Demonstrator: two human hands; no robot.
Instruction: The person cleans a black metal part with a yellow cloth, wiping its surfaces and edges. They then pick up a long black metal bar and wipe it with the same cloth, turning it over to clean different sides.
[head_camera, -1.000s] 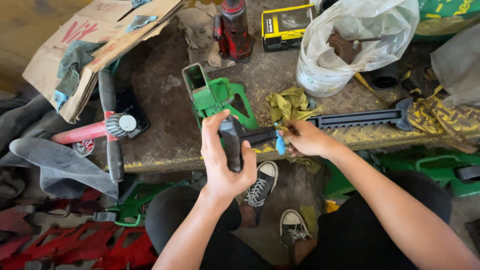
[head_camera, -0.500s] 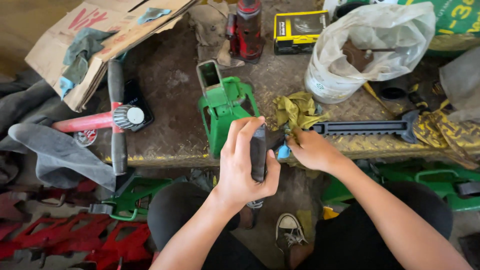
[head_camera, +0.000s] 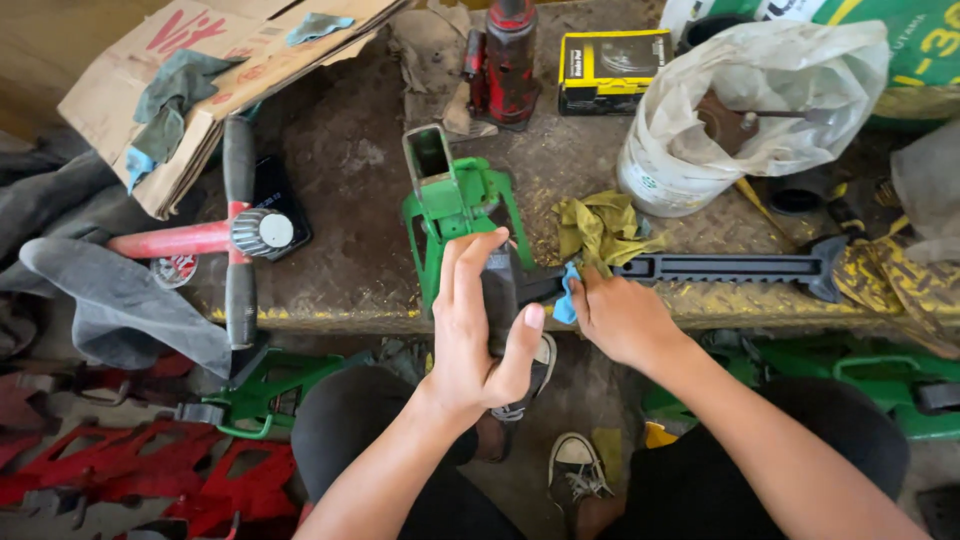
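My left hand (head_camera: 478, 335) grips the dark end of a long black toothed jack bar (head_camera: 735, 267) that lies along the front edge of the metal bench (head_camera: 340, 180). My right hand (head_camera: 620, 315) presses a small blue cloth (head_camera: 567, 296) against the bar just right of my left hand. A green jack stand (head_camera: 450, 205) rests on the bench directly behind my left hand. A crumpled yellow rag (head_camera: 600, 225) lies behind my right hand.
On the bench: a red-handled tool (head_camera: 235, 232), folded cardboard with rags (head_camera: 200, 70), a red bottle jack (head_camera: 505, 60), a yellow-black box (head_camera: 610, 55), and a white bucket lined with a plastic bag (head_camera: 740, 110). Green and red jack stands (head_camera: 250, 400) lie on the floor.
My left hand has turned its grip on the bar's dark end, now with the fingers pointing up. My right hand with the blue cloth shifted slightly along the bar.
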